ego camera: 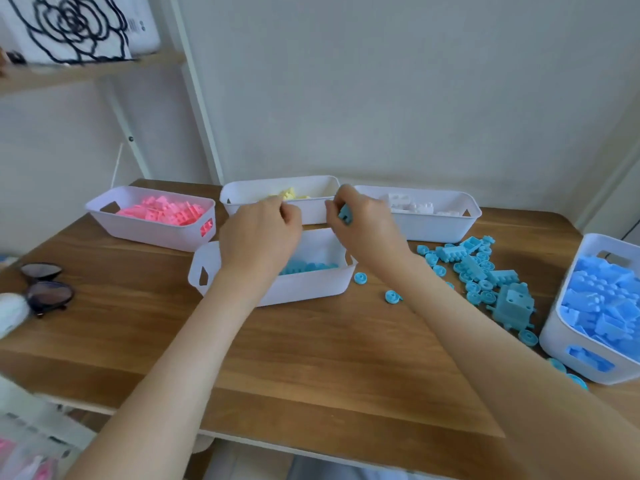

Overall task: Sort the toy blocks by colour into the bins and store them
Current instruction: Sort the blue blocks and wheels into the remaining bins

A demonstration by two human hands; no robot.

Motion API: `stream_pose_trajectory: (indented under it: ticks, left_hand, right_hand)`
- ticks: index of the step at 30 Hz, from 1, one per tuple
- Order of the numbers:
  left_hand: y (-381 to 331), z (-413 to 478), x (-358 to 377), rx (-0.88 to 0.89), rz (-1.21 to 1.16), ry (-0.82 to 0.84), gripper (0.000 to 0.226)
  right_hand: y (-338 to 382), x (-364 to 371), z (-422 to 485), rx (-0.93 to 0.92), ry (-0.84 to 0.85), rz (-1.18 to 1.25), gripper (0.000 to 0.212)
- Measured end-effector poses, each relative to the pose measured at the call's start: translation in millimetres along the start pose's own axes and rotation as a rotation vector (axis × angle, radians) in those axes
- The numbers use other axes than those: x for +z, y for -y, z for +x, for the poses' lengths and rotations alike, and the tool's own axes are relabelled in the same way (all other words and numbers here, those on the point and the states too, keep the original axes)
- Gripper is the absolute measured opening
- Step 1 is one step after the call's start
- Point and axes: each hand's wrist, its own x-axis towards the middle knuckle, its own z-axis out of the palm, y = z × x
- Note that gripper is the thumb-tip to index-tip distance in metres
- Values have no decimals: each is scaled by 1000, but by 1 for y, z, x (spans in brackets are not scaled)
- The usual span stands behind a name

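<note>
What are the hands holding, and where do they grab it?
The right hand pinches a small teal block by its upper end. The left hand is curled; whether it holds anything cannot be told.

Teal block [345, 214] half hidden in right hand [367, 226], rightmost bin [561, 344] cropped

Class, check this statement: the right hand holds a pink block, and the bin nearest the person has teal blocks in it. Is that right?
Not quite. The block pinched in the right hand is teal, not pink, as the head view shows. The rest stands: the bin nearest the person has teal blocks in it.
</note>
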Motion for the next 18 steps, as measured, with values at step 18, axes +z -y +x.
stream_pose_trajectory:
  ticks: [18]
  left_hand:
    - [57,10,28,-41,-52,517,30]
  right_hand:
    - [17,42,8,-123,556,-144,27]
